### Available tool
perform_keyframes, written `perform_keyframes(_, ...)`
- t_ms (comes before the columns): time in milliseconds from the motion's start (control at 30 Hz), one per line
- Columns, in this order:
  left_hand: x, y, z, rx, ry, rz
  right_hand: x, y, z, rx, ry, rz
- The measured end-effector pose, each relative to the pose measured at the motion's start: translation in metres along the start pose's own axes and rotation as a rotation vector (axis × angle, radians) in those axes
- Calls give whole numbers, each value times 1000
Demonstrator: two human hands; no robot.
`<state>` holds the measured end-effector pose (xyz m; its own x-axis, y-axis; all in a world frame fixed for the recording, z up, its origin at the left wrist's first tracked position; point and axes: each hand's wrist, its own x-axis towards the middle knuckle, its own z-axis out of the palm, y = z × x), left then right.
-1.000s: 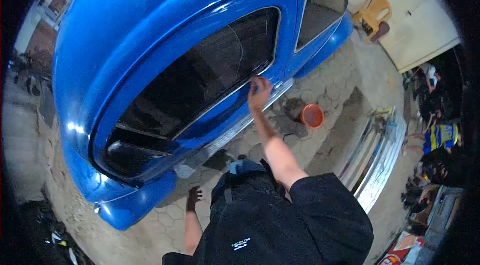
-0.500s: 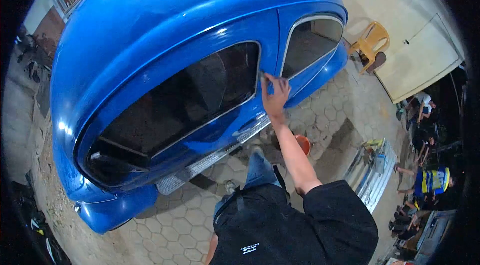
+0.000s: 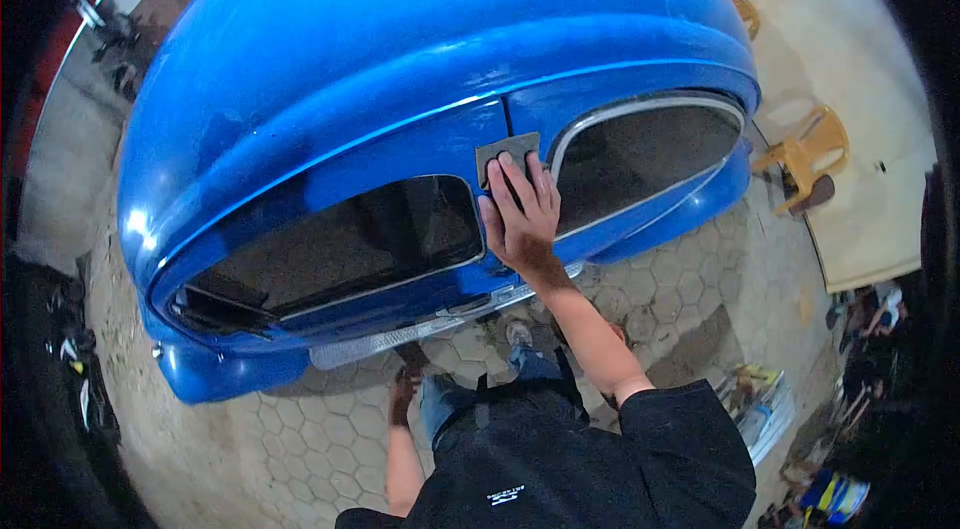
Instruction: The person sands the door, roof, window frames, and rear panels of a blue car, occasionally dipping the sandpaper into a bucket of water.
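Observation:
My right hand lies with its fingers stretched over a grey-brown piece of sandpaper, pressing it to the pillar of a blue car. That pillar stands between the dark front side window and the rear side window, which has a bright metal trim. Down by my left thigh hangs my left hand, in shadow, its fingers loosely apart with nothing seen in them. It touches no part of the car.
Below the door runs a ribbed running board. Hexagonal paving surrounds my feet. Yellow plastic chairs stand by the pale wall at right. Light-coloured panels lie to my right, with people beyond.
My right hand has gone up the pillar and flattened, and the sandpaper now shows under its fingers. My left hand has come into view. The camera view has turned.

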<state>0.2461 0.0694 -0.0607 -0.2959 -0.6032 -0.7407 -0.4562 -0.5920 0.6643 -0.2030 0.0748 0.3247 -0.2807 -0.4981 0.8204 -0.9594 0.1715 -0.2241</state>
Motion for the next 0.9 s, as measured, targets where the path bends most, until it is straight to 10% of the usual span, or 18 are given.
perform_keyframes(100, -4, 19, 30, -120, -92, 144, 55, -19, -19, 142, -92, -8)
perform_keyframes(300, -44, -61, 18, -147, -141, -170, 2, -3, -18, 106, -220, -24)
perform_keyframes(400, -63, -91, 14, -277, 301, -473, -10, 3, -8, 100, -210, 71)
perform_keyframes(633, -106, -93, -6, -13, 41, -726, 56, -63, 1, 156, -184, -82)
perform_keyframes(900, -66, -109, -36, -391, 84, -352, 53, -89, 23, 109, 43, -32)
